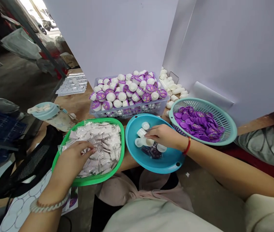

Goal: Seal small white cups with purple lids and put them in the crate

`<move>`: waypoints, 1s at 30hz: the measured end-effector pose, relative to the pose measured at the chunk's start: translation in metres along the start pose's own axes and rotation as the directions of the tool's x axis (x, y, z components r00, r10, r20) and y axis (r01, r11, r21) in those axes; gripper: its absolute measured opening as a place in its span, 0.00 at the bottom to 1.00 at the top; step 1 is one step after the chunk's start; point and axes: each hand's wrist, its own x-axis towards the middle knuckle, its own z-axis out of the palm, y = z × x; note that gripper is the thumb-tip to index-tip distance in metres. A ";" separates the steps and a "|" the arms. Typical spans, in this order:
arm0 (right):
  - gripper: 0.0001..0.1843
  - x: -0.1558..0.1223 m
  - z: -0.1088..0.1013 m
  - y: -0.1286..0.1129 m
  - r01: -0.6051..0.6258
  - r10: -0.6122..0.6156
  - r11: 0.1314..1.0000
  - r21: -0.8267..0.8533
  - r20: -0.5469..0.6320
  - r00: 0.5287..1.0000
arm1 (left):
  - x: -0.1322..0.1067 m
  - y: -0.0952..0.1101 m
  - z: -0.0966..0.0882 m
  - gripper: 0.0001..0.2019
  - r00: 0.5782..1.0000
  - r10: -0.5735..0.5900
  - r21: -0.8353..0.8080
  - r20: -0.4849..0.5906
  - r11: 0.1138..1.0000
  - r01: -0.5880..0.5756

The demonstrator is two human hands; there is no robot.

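Observation:
My left hand (75,161) is over a green basket (123,141) heaped with small white packets (105,141) in clear wrapping. Its thumb and forefinger pinch together at a packet, which the fingertips partly hide. Inside a blue basin (137,161), my right hand (164,134) grips a small white cup (148,141) lying on its side. Several more white cups (145,125) are around it in the basin, along with small dark packets (154,151) at the bottom.
Behind stands a clear lilac basket (127,112) piled with white cups with purple lids (133,87). A pale teal basket (231,129) at right holds purple discs (197,124). White cups (173,85) lie behind it. A bottle (54,116) leans at left; white panels (117,35) rise behind.

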 end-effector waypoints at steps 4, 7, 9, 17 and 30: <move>0.13 -0.002 -0.010 -0.003 -0.170 0.171 0.983 0.068 -0.009 0.985 | -0.013 0.041 -0.004 0.15 0.980 -0.128 -0.438 -0.153 0.898 0.049; 0.12 0.002 -0.011 -0.008 -0.258 0.262 0.955 0.145 -0.012 0.965 | -0.017 0.088 0.006 0.15 0.994 -0.112 -0.737 0.000 0.671 0.075; 0.11 0.006 -0.011 -0.009 -0.282 0.291 0.942 0.183 -0.022 0.957 | -0.015 0.114 0.016 0.15 0.996 -0.059 -0.842 0.066 0.533 0.087; 0.08 0.009 -0.036 0.017 -0.311 0.253 0.906 0.286 0.222 0.942 | -0.004 0.142 0.040 0.18 0.999 -0.029 -0.925 0.033 0.377 0.041; 0.09 0.019 -0.030 -0.002 -0.265 0.195 0.906 0.329 0.231 0.953 | -0.008 0.140 0.049 0.24 0.995 -0.086 -0.940 0.040 0.335 0.067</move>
